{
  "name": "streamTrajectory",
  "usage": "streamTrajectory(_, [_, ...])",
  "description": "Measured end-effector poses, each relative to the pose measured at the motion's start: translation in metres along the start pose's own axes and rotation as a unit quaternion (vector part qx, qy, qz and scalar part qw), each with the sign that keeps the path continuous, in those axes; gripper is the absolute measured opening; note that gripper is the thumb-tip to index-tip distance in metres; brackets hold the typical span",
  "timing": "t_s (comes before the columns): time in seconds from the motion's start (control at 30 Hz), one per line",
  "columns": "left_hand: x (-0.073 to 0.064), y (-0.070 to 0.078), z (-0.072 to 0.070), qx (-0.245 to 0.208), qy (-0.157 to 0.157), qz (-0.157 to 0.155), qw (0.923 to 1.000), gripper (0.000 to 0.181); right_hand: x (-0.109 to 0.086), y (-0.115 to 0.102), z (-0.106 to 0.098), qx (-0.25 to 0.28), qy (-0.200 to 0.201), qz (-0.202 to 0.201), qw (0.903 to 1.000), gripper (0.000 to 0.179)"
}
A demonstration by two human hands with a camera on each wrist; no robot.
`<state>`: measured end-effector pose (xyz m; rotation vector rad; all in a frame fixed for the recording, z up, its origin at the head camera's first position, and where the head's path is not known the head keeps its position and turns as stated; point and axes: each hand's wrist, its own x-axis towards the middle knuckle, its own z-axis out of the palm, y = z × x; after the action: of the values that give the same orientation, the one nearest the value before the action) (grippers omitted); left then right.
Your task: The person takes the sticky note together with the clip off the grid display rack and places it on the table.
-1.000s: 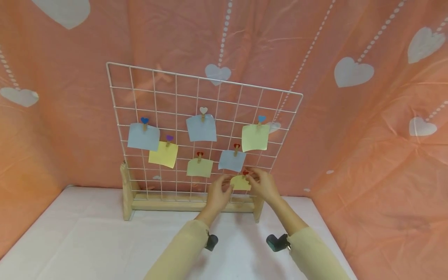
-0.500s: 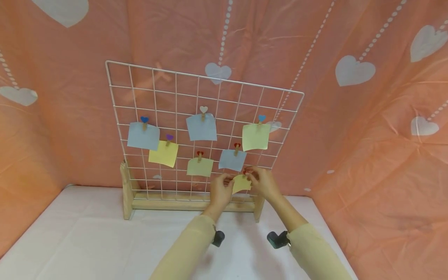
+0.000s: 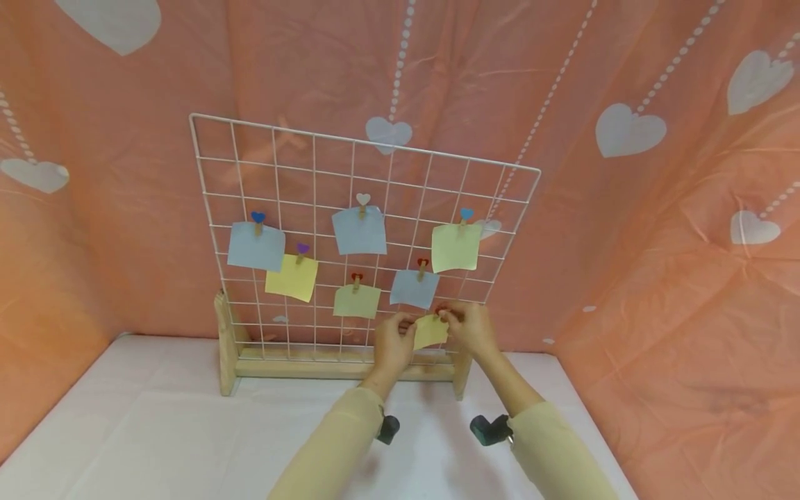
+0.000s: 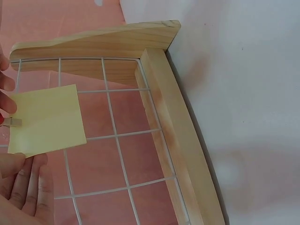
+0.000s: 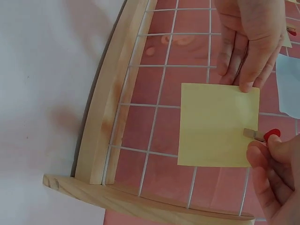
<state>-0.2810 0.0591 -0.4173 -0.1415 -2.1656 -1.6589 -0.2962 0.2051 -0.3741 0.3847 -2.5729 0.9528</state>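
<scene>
A yellow sticky note (image 5: 215,126) lies against the lower right of a white wire grid (image 3: 314,177). My left hand (image 3: 392,345) pinches the note's left edge between thumb and fingers. At the note's top edge, my right hand (image 3: 470,326) pinches a small wooden clothespin (image 5: 252,134) by its red heart end (image 5: 272,135). The clothespin's tip overlaps the note in both wrist views. Just above hangs a blue note (image 3: 414,288) on another red-heart clothespin.
Several more notes hang clipped on the grid: a green note (image 3: 455,247), a blue note (image 3: 359,230) and a yellow note (image 3: 292,278) among them. A wooden stand (image 3: 294,368) holds the grid on a white table (image 3: 156,430), before a pink curtain (image 3: 475,76).
My left hand has moved slightly right along with the note's left edge, and the note now tilts a little. The right hand stays at the clothespin.
</scene>
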Motion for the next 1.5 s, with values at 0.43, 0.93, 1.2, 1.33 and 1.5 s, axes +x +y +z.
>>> streamTrajectory(0.43, [-0.008, -0.004, -0.005, -0.011, -0.011, -0.012, 0.9998, 0.006, -0.008, 0.002, -0.002, 0.022, 0.048, 0.007, 0.9986, 0.013])
streamTrajectory(0.93, [-0.027, -0.021, -0.022, 0.013, -0.023, -0.038, 0.9990, 0.007, -0.033, 0.014, -0.004, 0.147, 0.051, 0.040, 0.9870, 0.018])
streamTrajectory(1.2, [-0.032, -0.026, -0.030, 0.013, -0.029, -0.039, 0.9987, 0.005, -0.041, 0.019, -0.006, 0.126, 0.054, 0.054, 0.9891, 0.017])
streamTrajectory(1.33, [-0.034, -0.031, -0.034, 0.013, -0.031, -0.033, 0.9989, 0.005, -0.047, 0.022, -0.006, 0.126, 0.056, 0.051, 0.9892, 0.016])
streamTrajectory(1.5, [-0.040, -0.035, -0.039, 0.016, -0.048, -0.045, 0.9977, 0.008, -0.056, 0.029, -0.003, 0.126, 0.061, 0.068, 0.9878, 0.016])
